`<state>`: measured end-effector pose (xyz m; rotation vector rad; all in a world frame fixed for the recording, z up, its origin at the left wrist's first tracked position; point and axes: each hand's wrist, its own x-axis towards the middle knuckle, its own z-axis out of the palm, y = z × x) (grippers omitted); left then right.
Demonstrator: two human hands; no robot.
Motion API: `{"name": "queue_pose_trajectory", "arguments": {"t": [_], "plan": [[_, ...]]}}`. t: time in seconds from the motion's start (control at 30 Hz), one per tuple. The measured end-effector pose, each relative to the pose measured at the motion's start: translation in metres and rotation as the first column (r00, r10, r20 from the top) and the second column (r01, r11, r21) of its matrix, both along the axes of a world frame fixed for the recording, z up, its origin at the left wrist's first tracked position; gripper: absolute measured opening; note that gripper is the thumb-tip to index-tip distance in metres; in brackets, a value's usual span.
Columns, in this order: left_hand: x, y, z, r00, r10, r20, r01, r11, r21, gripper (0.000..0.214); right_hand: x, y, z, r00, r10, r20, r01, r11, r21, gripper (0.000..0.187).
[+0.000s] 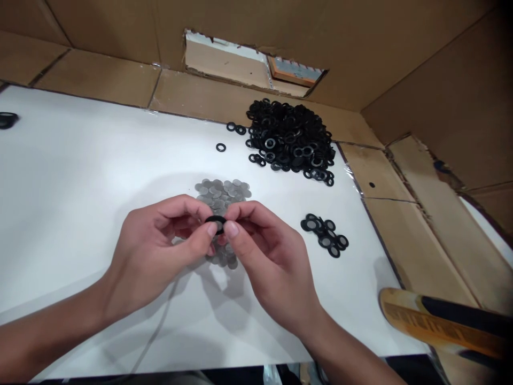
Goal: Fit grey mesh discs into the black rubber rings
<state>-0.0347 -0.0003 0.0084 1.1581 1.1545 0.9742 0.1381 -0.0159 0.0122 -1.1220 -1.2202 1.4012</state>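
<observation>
My left hand (160, 243) and my right hand (268, 256) meet above the white sheet (80, 176), both pinching one black rubber ring (215, 220) between thumbs and fingertips. Right below and behind the hands lies a heap of small grey metal mesh discs (222, 193). A big pile of black rings (290, 136) sits at the far side, right of centre. A small group of black rings with grey centres (325, 234) lies to the right of my right hand.
Cardboard walls and flaps (420, 224) enclose the sheet at the back and right. A few loose rings (220, 147) lie near the big pile, and another black piece (7, 120) sits at the far left edge. An orange and black object (441, 323) lies at bottom right.
</observation>
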Motion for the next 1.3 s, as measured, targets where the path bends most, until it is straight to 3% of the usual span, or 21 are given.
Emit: {"name": "queue_pose_trajectory", "arguments": {"t": [0.3, 0.8, 1.07, 1.3], "plan": [[0.0008, -0.0031, -0.0061, 0.999, -0.013, -0.043, 0.014, 1.0, 0.026, 0.008, 0.0025, -0.002, 0.0035, 0.995, -0.006, 0.097, 0.0, 0.998, 0.057, 0.015], [0.0046, -0.0022, 0.0022, 0.994, -0.055, -0.095, 0.059, 0.997, 0.042, 0.011, -0.0037, -0.0065, 0.0013, 0.992, -0.091, 0.085, 0.089, 0.996, 0.028, 0.018], [0.0024, -0.0047, -0.0021, 0.995, -0.008, -0.095, 0.013, 0.998, 0.055, 0.011, -0.0006, -0.0056, 0.0031, 0.992, -0.056, 0.117, 0.05, 0.997, 0.055, 0.016], [0.003, -0.0033, -0.0024, 0.997, -0.043, -0.061, 0.045, 0.998, 0.037, 0.011, -0.0006, -0.0056, 0.0034, 0.99, -0.076, 0.117, 0.072, 0.997, 0.04, 0.015]]}}
